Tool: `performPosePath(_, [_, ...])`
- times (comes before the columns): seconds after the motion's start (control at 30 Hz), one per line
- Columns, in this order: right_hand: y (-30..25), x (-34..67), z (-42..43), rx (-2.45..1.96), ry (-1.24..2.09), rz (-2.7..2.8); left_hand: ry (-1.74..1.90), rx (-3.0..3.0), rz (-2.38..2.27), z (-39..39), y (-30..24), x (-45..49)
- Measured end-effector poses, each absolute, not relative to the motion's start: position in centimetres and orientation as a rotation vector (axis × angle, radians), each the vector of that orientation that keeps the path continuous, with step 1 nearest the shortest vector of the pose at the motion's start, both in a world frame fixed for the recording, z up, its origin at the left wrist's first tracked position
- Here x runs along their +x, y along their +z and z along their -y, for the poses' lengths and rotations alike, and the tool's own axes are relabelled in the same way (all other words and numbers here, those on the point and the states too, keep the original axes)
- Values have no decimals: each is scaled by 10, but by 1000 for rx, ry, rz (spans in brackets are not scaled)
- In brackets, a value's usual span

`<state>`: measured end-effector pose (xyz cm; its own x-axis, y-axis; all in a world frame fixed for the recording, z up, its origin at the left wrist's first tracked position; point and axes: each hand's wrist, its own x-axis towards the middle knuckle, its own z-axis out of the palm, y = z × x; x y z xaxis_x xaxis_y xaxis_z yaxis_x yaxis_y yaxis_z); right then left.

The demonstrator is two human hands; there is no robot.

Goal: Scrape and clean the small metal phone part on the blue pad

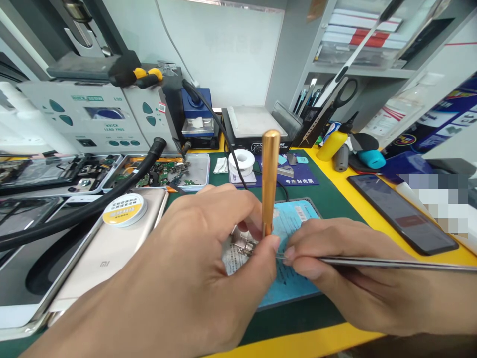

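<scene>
My left hand (219, 258) is closed, with thumb and fingers round the lower end of an upright gold rod-like tool (270, 174). The tool's tip is hidden behind the thumb. In my right hand (346, 263) is a pair of thin metal tweezers (372, 262), pinched near the points and reaching toward my left thumb. Between the hands, partly covered by the left fingers, sits a small silvery metal part (244, 243), too obscured to name. Beneath it lies a light-blue printed pad (294, 283) on the green mat (316, 318).
At the left lie phones (126, 248) with a round tin (124, 209) on one, crossed by a black hose (134, 181). Trays of circuit boards (197, 174) and a grey soldering unit (97, 117) stand behind. A solder spool (241, 161) sits centrally; a dark phone (402, 214) lies right.
</scene>
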<state>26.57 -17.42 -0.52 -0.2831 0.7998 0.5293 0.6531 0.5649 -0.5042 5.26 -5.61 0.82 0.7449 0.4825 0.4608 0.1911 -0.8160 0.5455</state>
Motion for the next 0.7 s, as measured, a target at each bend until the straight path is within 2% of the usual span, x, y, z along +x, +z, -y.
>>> performPosePath(0.7, [-4,265,173,-1169,306,2006,825,2447,-552,56,8,56])
